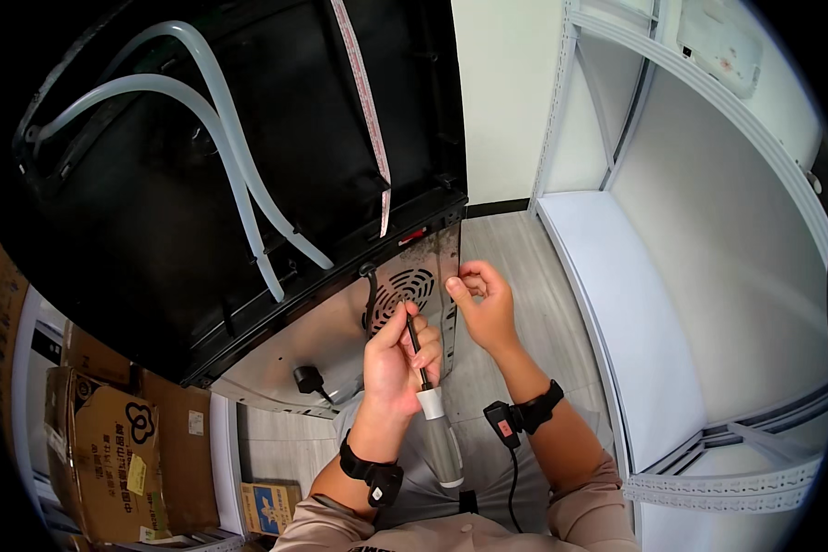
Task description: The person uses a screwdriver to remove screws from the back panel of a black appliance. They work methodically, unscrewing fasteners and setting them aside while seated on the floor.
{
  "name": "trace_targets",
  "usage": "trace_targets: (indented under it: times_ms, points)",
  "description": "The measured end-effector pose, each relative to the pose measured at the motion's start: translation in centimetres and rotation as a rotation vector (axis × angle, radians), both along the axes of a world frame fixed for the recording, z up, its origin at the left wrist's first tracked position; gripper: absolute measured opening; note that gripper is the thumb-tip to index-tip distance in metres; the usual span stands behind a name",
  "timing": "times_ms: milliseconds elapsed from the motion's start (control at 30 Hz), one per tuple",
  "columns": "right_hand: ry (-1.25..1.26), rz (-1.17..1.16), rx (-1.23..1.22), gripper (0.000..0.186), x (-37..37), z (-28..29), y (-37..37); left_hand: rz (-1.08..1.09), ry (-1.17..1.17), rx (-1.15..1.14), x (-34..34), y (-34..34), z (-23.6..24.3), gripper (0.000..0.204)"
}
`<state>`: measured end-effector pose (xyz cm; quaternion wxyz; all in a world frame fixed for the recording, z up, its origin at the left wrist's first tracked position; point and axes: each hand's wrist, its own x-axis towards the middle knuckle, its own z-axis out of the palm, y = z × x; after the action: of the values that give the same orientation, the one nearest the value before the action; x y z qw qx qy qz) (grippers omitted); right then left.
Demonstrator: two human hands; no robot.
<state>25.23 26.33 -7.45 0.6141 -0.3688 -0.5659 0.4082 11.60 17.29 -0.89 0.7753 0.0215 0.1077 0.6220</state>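
Note:
My left hand (398, 357) is closed around the dark shaft of a screwdriver (443, 449). The grey and white handle hangs down toward my lap, while the tip end lies among my fingers in front of a round slotted vent (398, 293). That vent is in the metal panel (290, 368) of a large black-cased appliance (276, 156). Beside the panel's right edge, my right hand (488, 308) is curled with thumb and forefinger close together. Whether it pinches something small or the edge itself cannot be made out.
Two translucent hoses (213, 120) and a printed strip (366, 101) run along the black casing. A black plug (309, 379) hangs by the panel. Cardboard boxes (110, 460) stand at lower left. White shelving (635, 304) borders the right side, above grey flooring (515, 248).

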Motion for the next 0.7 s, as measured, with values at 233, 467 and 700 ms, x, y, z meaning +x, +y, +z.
trace_targets:
  times_ms: [233, 467, 700]
  points:
    - [-0.063, 0.001, -0.044, 0.028, 0.3, 0.4, -0.4, 0.003, 0.051, 0.077, 1.1, 0.8, -0.3, 0.023]
    - [-0.145, -0.11, -0.086, 0.028, 1.0, 2.7, -2.6, 0.004, 0.277, 0.072, 2.9, 1.5, 0.4, 0.021]
    - [-0.167, 0.226, -0.243, 0.036, 4.4, 3.6, -7.3, 0.077, 0.243, 0.088, 3.9, 2.4, 0.0, 0.02]
